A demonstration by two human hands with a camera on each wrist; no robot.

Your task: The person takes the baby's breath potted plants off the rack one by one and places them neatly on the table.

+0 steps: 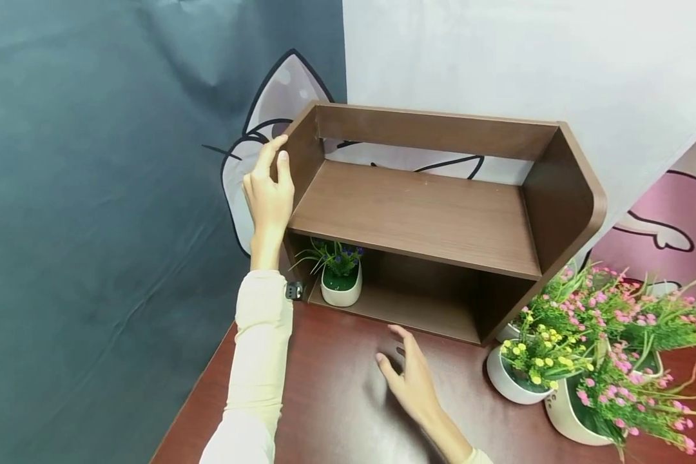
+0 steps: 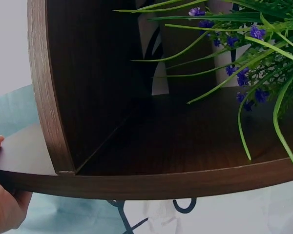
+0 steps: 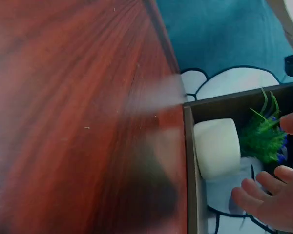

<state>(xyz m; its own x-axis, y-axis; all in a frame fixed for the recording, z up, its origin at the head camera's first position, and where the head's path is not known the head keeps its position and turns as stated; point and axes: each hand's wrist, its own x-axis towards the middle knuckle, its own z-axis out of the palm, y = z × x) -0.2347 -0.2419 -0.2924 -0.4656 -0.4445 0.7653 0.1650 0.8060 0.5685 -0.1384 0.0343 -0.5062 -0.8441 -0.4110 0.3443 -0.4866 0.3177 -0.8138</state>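
My left hand [image 1: 269,196] is at the upper left side panel of a brown two-tier shelf [image 1: 417,209]. In the left wrist view, that panel [image 2: 136,184] passes between my thumb and fingers, which grip it. A white pot [image 1: 341,295] with green leaves and small purple-blue flowers [image 1: 342,254] stands upright in the lower tier, at its left end. Above the table, in front of the shelf, my right hand [image 1: 412,380] has its fingers spread and relaxed, holding nothing. The right wrist view shows its fingers [image 3: 271,187] apart from the pot.
Several white pots with pink and yellow flowers crowd the right side of the reddish-brown table [image 1: 325,386]; the yellow-flowered pot [image 1: 519,383] stands close by the shelf's right panel [image 1: 562,206]. A printed curtain [image 1: 122,193] hangs behind and left of the table.
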